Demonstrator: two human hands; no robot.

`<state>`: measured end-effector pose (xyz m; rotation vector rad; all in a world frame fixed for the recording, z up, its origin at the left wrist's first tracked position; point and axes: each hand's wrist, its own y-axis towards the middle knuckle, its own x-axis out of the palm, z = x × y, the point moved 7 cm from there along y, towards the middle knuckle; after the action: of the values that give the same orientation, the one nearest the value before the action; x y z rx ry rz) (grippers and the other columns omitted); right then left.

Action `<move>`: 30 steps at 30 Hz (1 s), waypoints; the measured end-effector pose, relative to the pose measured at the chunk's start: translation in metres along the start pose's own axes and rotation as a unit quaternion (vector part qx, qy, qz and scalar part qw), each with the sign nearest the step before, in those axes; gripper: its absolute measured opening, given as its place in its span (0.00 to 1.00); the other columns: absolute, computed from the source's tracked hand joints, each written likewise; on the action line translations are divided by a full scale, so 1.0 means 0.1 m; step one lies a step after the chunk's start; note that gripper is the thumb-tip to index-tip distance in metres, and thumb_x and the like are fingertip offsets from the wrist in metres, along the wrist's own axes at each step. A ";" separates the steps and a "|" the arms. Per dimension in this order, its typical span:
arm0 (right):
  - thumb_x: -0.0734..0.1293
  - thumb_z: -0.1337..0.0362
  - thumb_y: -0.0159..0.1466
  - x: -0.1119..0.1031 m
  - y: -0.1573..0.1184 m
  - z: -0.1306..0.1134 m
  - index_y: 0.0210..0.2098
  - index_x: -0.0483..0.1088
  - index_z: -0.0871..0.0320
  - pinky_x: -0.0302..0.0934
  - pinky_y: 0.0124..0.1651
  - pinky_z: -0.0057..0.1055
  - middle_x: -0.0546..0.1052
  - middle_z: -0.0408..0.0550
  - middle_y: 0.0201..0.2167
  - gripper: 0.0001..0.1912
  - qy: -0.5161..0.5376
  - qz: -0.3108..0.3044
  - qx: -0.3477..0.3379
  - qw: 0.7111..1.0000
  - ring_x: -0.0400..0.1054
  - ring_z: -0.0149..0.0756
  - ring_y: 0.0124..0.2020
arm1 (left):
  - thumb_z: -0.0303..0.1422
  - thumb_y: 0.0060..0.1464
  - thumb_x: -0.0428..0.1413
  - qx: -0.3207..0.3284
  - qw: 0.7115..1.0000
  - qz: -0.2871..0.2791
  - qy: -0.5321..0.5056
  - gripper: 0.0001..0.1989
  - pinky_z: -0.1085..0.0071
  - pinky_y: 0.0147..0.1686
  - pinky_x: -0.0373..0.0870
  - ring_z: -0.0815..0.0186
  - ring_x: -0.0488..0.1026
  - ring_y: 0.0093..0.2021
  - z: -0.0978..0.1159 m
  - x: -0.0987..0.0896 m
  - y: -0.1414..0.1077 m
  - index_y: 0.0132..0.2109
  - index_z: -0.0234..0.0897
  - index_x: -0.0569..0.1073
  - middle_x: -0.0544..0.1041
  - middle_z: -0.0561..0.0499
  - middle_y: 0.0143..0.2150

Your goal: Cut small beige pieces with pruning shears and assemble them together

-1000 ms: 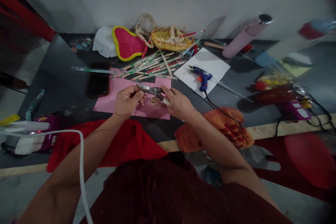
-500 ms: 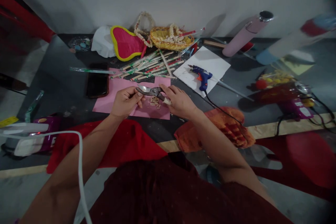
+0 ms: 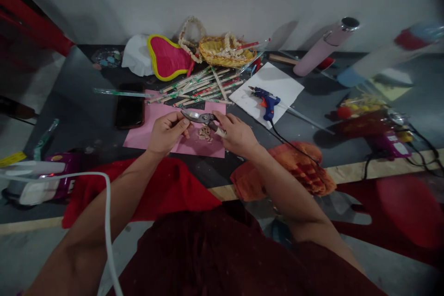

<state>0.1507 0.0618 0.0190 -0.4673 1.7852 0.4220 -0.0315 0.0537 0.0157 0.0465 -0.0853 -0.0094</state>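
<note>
My right hand (image 3: pixel 240 133) is closed around the handles of a pair of pruning shears (image 3: pixel 207 118), whose blades point left above a sheet of pink paper (image 3: pixel 187 148). At the blade end, my left hand (image 3: pixel 167 134) is closed in a pinch, with thumb and fingers together. What it pinches, if anything, is too small to make out. Below the shears, a small heap of short, pale cut pieces (image 3: pixel 205 133) lies on the paper. Several chopsticks in printed wrappers (image 3: pixel 194 87) are scattered just beyond the paper.
A dark phone (image 3: pixel 129 106) lies left of the paper. To the right, a blue glue gun (image 3: pixel 266 101) rests on a white sheet (image 3: pixel 277 78). Behind are a wicker basket (image 3: pixel 217 58) and a pink flask (image 3: pixel 324 48). An orange cloth (image 3: pixel 298 166) hangs over the front edge.
The shears' blades have turned slightly and their shine has shifted. Both hands keep nearly the same place and hold; the view has moved a little.
</note>
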 end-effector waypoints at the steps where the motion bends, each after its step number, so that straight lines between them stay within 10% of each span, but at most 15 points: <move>1: 0.59 0.60 0.63 0.01 0.01 0.00 0.65 0.48 0.54 0.60 0.48 0.39 0.68 0.55 0.52 0.32 0.002 -0.002 0.003 1.000 0.63 0.46 0.50 | 0.35 0.49 0.61 0.010 1.000 0.005 0.007 0.09 0.78 0.21 0.66 0.75 0.68 0.19 0.01 -0.01 0.00 0.29 0.32 0.73 0.73 0.54 0.24; 30: 0.59 0.62 0.63 0.00 0.00 -0.02 0.64 0.49 0.55 0.60 0.48 0.37 0.69 0.54 0.49 0.31 -0.005 -0.003 -0.022 1.000 0.64 0.43 0.48 | 0.35 0.48 0.61 -0.035 0.998 -0.001 -0.052 0.10 0.77 0.20 0.66 0.75 0.67 0.18 -0.08 0.00 0.00 0.27 0.32 0.72 0.73 0.52 0.24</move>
<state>0.1490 0.0611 0.0191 -0.5010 1.7681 0.4597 -0.0312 0.0539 0.0082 -0.0231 -0.1892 -0.0159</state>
